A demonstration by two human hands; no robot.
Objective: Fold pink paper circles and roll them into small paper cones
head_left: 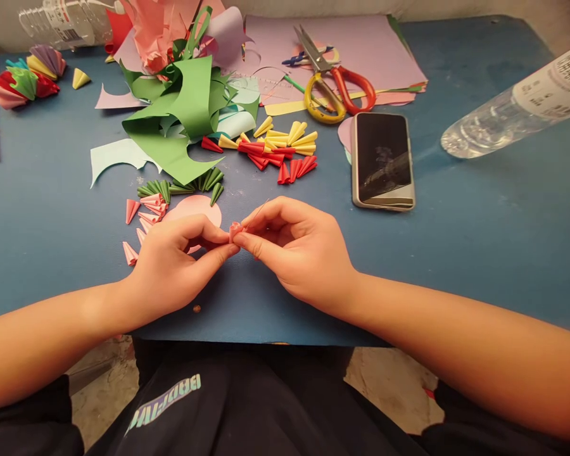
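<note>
Both hands meet over the front of the blue table [479,253]. My left hand [171,269] and my right hand [297,250] pinch one small pink folded paper piece [235,231] between thumbs and forefingers. A pink paper circle [197,208] lies flat just behind my left hand. Left of it sit several small pink paper cones [145,212], with green cones [185,185] above them. Yellow cones [289,136] and red cones [278,161] lie farther back at centre.
A phone [382,159] lies face up right of centre. Scissors [330,79] rest on lilac paper sheets [370,44] behind it. Green paper scraps [185,114] pile at back centre. A clear plastic bottle [517,104] lies at right. A colourful folded paper piece [26,79] sits far left.
</note>
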